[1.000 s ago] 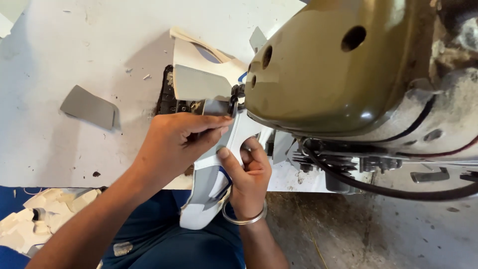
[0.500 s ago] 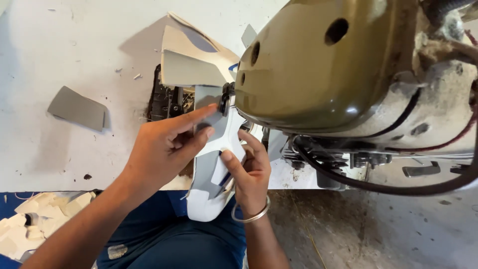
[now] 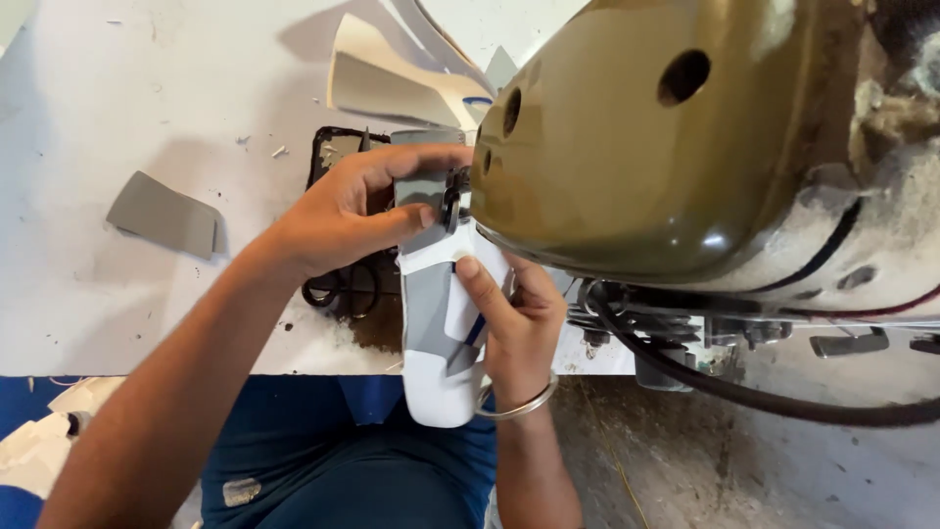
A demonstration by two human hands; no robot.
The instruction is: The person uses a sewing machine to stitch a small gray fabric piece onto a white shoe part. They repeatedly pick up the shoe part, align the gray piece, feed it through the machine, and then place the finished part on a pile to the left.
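Observation:
A white and grey shoe upper piece (image 3: 439, 333) lies under the needle area of an olive-green sewing machine head (image 3: 646, 137). My left hand (image 3: 357, 211) pinches the grey far end of the piece beside the presser foot (image 3: 453, 196). My right hand (image 3: 514, 318), with a metal bangle on the wrist, grips the piece's right edge closer to me, thumb on top. The needle itself is hidden behind the machine head.
A loose grey cut piece (image 3: 162, 214) lies at the left of the white table (image 3: 117, 108). More cream and grey cut pieces (image 3: 392, 78) lie at the back. A black cable (image 3: 744, 392) runs under the machine. Pale scraps (image 3: 39, 441) lie on the floor at left.
The shoe piece has moved away from me under the machine head. My left hand has slid along with it and now pinches its far grey end.

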